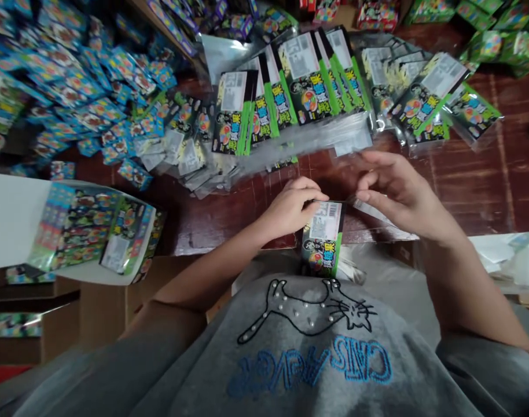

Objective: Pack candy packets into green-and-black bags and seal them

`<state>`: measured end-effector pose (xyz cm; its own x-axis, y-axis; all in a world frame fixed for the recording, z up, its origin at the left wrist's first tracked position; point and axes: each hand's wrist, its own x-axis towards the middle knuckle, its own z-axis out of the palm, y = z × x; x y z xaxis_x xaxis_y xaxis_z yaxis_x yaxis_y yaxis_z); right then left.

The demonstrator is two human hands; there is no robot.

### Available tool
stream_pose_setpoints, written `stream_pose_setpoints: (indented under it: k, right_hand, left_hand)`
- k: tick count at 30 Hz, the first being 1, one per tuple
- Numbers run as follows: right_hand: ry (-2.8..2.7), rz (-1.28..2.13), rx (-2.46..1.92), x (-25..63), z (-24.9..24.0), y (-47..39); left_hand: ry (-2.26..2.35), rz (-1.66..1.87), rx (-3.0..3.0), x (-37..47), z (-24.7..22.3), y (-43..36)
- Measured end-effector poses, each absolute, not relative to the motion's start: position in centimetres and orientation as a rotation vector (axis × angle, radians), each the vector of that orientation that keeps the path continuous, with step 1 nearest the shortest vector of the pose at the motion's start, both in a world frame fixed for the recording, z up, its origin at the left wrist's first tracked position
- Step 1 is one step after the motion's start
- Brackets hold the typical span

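The pack (325, 246) is in the middle of the frame, just below the table's edge. The left hand (293, 208) pinches its top with thumb and fingers. The right hand (397, 194) is just to the right, fingers bent; I can't tell if they grip the clear wrap (373, 209). It seems best to pinch softly, so the pack does not bend. The right hand should be slow and gentle near the thin wrap, which may crinkle.

Gray short-slv tee (290, 313) — blk outline cat (308, 307) w/ pearly dots — blue stitched letters (312, 365), upside down.
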<state>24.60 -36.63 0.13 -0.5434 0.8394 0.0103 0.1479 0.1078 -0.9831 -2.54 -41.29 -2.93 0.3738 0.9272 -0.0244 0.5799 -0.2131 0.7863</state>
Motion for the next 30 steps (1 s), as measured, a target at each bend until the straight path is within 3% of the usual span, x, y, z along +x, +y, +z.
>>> stream_pose_setpoints:
  k: [5, 9, 12, 16, 19, 25, 30]
  right_hand:
    - [-1.980, 1.688, -0.918, 21.6, 0.2, -35.1]
    - [-2.142, 1.623, -0.922, 20.6, -0.3, -34.6]
    - [-2.245, 1.391, -0.938, 20.5, -0.3, -35.2]
    - [-2.400, 0.843, -1.004, 20.4, 0.1, -37.4]
    - [-2.461, 0.678, -1.027, 20.1, 0.0, -38.6]
    - [-2.286, 0.869, -0.931, 20.6, 0.1, -38.2]
    - [-1.739, 1.006, -1.039, 21.3, -1.8, -39.9]
  left_hand:
    - [1.236, 0.766, 1.595, -2.7, -2.5, -42.1]
    - [1.274, 0.824, 1.456, -2.5, -2.2, -42.6]
    - [1.282, 0.839, 1.398, -2.6, -2.1, -42.8]
    - [1.203, 0.924, 1.259, -2.9, -2.0, -42.7]
    - [1.116, 0.934, 1.182, -2.8, -2.1, -42.4]
    - [1.149, 0.867, 1.257, -5.4, -1.2, -40.7]
    - [1.422, 1.275, 1.074, -10.3, -1.4, -42.2]
